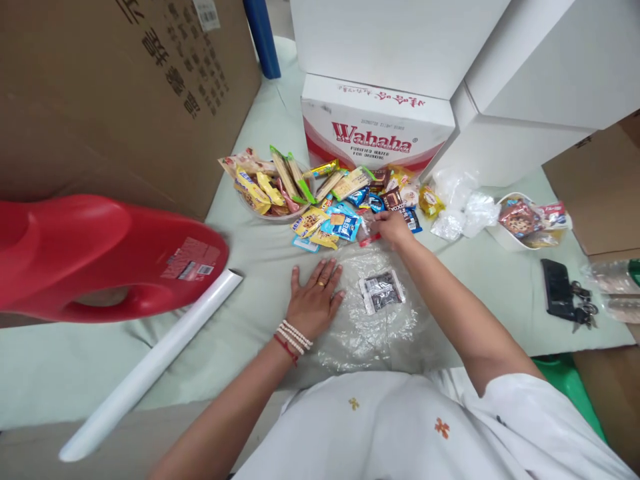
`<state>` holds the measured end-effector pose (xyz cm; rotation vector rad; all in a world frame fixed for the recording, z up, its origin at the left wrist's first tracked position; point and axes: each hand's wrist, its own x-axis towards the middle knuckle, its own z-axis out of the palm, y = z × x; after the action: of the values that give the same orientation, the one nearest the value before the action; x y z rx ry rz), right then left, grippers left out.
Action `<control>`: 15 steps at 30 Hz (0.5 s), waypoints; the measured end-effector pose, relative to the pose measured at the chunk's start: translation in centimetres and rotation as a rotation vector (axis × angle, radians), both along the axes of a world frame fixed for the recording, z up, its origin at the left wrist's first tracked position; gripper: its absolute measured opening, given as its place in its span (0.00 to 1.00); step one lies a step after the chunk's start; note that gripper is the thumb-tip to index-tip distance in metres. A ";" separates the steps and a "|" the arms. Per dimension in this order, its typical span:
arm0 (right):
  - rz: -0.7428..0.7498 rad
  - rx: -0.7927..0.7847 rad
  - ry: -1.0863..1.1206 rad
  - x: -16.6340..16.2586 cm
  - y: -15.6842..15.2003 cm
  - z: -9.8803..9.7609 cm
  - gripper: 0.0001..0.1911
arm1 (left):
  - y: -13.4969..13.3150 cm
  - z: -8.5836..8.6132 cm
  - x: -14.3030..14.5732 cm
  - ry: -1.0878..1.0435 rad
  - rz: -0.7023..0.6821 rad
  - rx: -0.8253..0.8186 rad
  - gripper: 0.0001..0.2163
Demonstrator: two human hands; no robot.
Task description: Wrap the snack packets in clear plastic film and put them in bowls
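My left hand (pixel 316 299) lies flat, fingers spread, at the left edge of a large clear plastic bag (pixel 345 340). On that bag rests a small white-edged packet with dark contents (pixel 382 291). Farther forward, my right hand (pixel 395 228) has its fingers closed on a small clear snack packet with a red edge (pixel 369 230). Around it is a loose pile of snacks: a blue packet (pixel 343 224), yellow packets (pixel 311 222) and a brown cocoa packet (pixel 393 199). To the left, a clear bowl (pixel 267 215) is heaped with long wrapped snacks.
A Wahaba-style white and red carton marked Wahaha (pixel 377 130) stands behind the pile. Crumpled clear bags (pixel 463 207), a white snack-filled container (pixel 503 233) and keys with a black case (pixel 560 290) lie right. A red plastic object (pixel 115 233) and white tube (pixel 155 363) are left.
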<state>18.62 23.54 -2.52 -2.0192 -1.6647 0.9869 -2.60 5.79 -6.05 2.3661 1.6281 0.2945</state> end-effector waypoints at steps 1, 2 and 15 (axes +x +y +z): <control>0.005 0.023 0.010 1.5 -0.5 0.5 0.09 | 0.0 0.0 0.0 -0.004 0.000 -0.001 0.26; 0.017 0.055 0.020 3.3 -1.1 1.2 0.10 | 0.1 0.0 0.0 -0.007 0.001 -0.003 0.26; 0.841 -0.033 -0.323 5.9 -11.4 5.5 0.23 | 0.2 -0.2 0.2 0.030 -0.006 0.000 0.26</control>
<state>24.53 12.15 2.96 -1.5299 -2.7948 0.9372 -2.42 5.97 -6.25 2.3867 1.6337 0.2594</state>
